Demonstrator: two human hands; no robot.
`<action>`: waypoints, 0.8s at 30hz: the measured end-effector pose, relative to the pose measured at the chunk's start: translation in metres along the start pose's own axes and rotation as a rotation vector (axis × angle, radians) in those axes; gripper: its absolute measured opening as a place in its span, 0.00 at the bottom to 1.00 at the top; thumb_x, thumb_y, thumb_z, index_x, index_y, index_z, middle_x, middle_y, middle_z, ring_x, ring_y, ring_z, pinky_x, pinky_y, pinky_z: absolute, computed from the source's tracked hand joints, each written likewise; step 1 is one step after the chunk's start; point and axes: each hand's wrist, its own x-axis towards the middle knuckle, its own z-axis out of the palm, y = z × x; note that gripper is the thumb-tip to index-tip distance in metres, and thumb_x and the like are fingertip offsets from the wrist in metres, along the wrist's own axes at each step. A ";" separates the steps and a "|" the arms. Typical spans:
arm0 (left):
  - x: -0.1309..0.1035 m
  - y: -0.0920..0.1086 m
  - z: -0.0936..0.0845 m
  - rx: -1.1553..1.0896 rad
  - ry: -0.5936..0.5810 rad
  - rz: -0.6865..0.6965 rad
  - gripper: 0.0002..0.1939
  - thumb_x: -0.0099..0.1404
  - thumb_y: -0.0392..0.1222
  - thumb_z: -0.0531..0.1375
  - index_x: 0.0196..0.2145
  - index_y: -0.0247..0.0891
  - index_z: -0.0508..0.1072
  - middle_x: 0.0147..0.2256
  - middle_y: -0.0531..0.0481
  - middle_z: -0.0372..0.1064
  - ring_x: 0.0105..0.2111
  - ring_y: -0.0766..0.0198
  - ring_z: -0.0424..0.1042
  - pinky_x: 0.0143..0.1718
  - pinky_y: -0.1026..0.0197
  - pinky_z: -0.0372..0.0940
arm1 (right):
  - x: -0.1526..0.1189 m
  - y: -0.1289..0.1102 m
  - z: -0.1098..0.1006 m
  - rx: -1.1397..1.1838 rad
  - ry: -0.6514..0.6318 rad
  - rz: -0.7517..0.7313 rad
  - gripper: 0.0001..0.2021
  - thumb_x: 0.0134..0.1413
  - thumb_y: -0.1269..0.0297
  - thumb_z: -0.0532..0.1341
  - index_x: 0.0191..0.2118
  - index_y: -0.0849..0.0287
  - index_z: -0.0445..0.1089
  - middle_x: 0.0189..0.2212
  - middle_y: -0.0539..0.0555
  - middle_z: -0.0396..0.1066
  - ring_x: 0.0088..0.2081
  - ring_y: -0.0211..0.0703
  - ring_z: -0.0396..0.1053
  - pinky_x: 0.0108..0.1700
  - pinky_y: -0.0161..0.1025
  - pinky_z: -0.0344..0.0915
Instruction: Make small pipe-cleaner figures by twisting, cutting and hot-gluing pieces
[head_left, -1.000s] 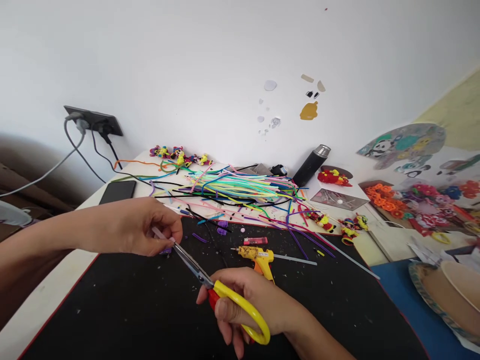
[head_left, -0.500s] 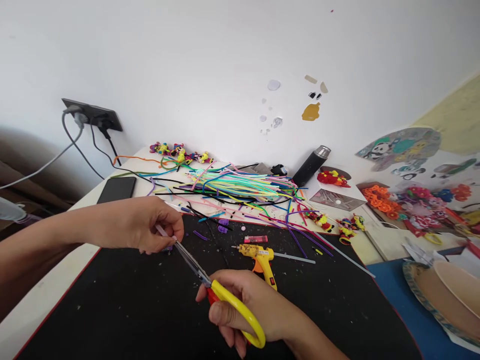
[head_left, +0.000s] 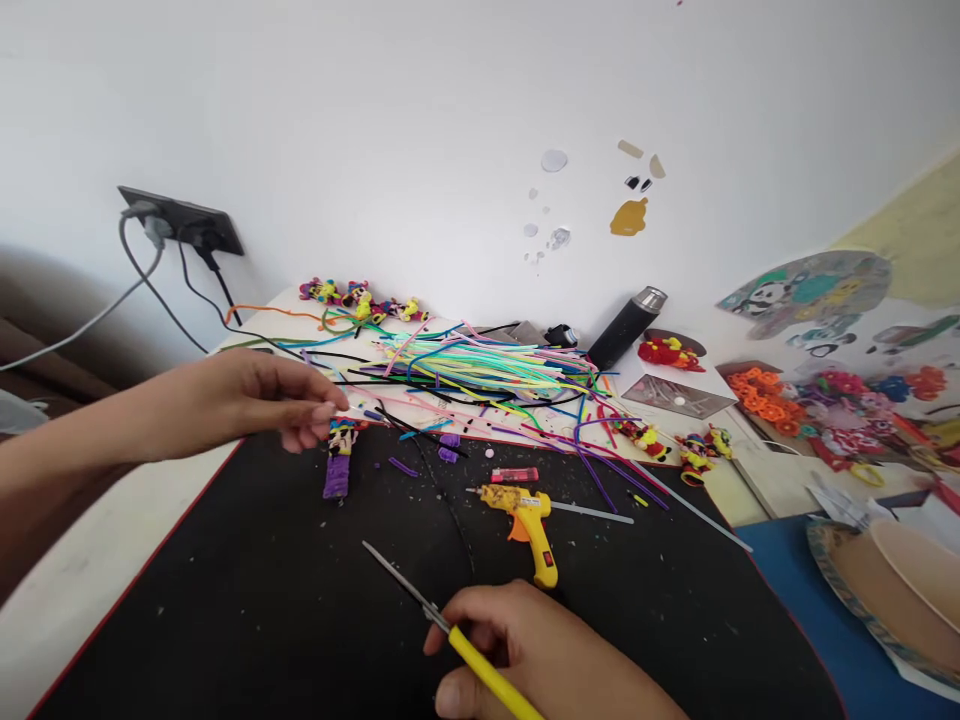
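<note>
My right hand [head_left: 517,650] is closed around the yellow handle of a pair of scissors [head_left: 435,605]. The blades point up and left over the black mat, apart from any material. Over the mat's far left edge, my left hand [head_left: 292,400] has thumb and fingertips pinched together; something small and pale may show at the tips, too blurred to name. Just below those fingers lies a small figure with a purple body [head_left: 338,475]. A yellow glue gun [head_left: 534,525] with a clear glue stick rests beyond my right hand.
A heap of coloured pipe cleaners [head_left: 480,365] spreads along the back of the table. Several small figures [head_left: 694,455] lie around it. A black flask [head_left: 626,328] leans near the wall. A pink lighter [head_left: 514,475] lies by purple coils [head_left: 449,447]. Black mat [head_left: 285,600] covers the front.
My left hand has moved up and left, away from the scissors, uncovering the purple-bodied figure. My right hand has lowered the scissors toward the front. The phone is now hidden behind my left hand.
</note>
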 end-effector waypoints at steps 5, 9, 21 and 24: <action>0.020 0.019 0.042 -0.179 -0.003 0.171 0.18 0.60 0.51 0.72 0.43 0.37 0.84 0.34 0.45 0.83 0.33 0.57 0.80 0.35 0.58 0.76 | 0.023 -0.029 0.009 -0.689 0.243 -0.126 0.20 0.57 0.45 0.71 0.47 0.55 0.79 0.30 0.52 0.79 0.30 0.47 0.75 0.28 0.35 0.59; 0.038 0.025 0.063 -0.224 -0.021 0.287 0.20 0.61 0.54 0.73 0.45 0.38 0.84 0.34 0.45 0.83 0.33 0.58 0.80 0.36 0.57 0.76 | 0.037 -0.042 0.011 -1.059 0.244 -0.211 0.18 0.63 0.54 0.67 0.53 0.59 0.76 0.37 0.61 0.83 0.37 0.58 0.81 0.35 0.42 0.68; 0.054 0.045 0.086 -0.250 -0.110 0.374 0.17 0.68 0.50 0.68 0.49 0.39 0.74 0.32 0.50 0.80 0.30 0.60 0.77 0.35 0.58 0.73 | 0.067 -0.030 -0.036 0.002 0.501 -0.440 0.14 0.68 0.52 0.62 0.44 0.58 0.77 0.23 0.47 0.73 0.18 0.36 0.68 0.23 0.32 0.63; 0.057 0.048 0.090 -0.342 -0.181 0.328 0.18 0.69 0.48 0.67 0.51 0.39 0.71 0.30 0.50 0.79 0.30 0.61 0.76 0.32 0.60 0.70 | 0.077 -0.029 -0.055 0.258 0.652 -0.547 0.18 0.65 0.46 0.63 0.42 0.59 0.74 0.20 0.43 0.66 0.15 0.32 0.60 0.18 0.29 0.57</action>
